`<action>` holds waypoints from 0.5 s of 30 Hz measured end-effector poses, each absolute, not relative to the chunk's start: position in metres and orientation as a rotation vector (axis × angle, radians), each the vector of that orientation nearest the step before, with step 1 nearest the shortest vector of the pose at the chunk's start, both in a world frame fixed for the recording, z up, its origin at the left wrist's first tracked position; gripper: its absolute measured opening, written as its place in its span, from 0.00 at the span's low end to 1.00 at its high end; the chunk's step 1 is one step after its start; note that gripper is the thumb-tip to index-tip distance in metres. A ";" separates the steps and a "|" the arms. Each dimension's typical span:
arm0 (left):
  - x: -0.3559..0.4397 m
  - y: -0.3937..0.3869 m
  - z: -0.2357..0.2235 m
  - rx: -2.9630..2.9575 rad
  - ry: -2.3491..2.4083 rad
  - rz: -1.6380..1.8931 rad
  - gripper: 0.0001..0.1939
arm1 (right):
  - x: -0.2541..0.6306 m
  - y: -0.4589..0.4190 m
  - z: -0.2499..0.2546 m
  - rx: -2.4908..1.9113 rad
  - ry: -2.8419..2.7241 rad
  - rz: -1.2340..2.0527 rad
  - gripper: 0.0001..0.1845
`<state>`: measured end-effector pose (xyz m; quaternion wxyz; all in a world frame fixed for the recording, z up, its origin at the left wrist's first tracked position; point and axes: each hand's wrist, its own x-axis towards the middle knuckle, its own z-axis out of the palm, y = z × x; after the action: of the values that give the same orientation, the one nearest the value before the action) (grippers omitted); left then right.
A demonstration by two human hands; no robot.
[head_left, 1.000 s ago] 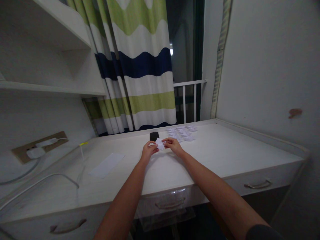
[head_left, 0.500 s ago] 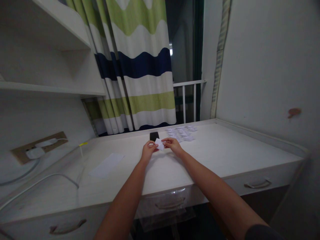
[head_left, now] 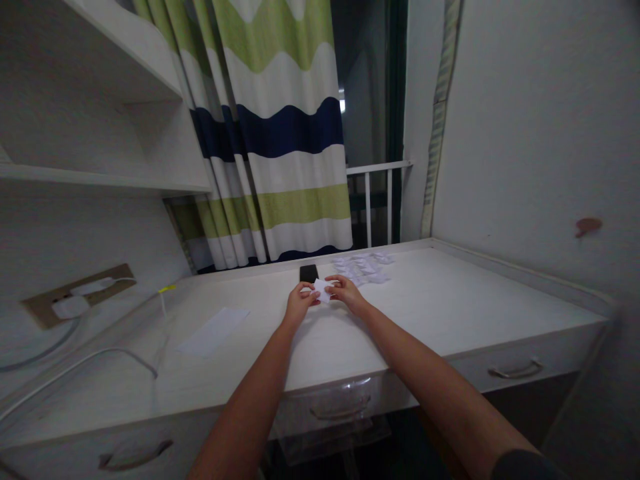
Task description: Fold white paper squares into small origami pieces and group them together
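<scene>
A small white folded paper [head_left: 323,291] is held just above the desk, between my two hands. My left hand [head_left: 300,301] pinches its left edge, thumb against fingers. On the other side, my right hand [head_left: 345,292] grips the right edge with thumb and fingertips. Just behind the paper lies a black phone-like object [head_left: 309,272], partly covered by it and my fingers. Several folded white paper pieces [head_left: 363,268] sit in rows behind my right hand. The exact folds of the held paper are too small to make out.
White sheets of paper [head_left: 215,330] lie on the desk [head_left: 450,300] at the left. A cable [head_left: 110,350] runs along the left edge from a wall socket [head_left: 75,300]. A striped curtain [head_left: 295,167] hangs behind, and a shelf [head_left: 100,175] juts out at upper left.
Both hands and the held paper have shifted very slightly; the left hand moved a little to the right. The other things stay where they were.
</scene>
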<state>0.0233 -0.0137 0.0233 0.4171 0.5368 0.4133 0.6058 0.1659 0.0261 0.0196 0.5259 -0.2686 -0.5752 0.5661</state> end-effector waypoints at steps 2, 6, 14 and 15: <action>0.023 -0.014 0.023 1.367 1.042 1.509 0.21 | 0.164 0.029 0.017 -0.616 -1.424 1.328 0.18; 0.023 -0.014 0.023 1.394 1.037 1.495 0.20 | 0.161 0.035 0.012 -0.589 -1.471 1.261 0.18; 0.023 -0.015 0.023 1.388 1.017 1.468 0.20 | 0.163 0.036 0.012 -0.608 -1.475 1.224 0.17; 0.023 -0.014 0.023 1.377 1.011 1.473 0.21 | 0.163 0.036 0.013 -0.613 -1.463 1.218 0.17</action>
<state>0.0233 -0.0143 0.0227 0.4289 0.5515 0.4049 0.5899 0.1629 0.0358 0.0129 0.5402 -0.2577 -0.6157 0.5125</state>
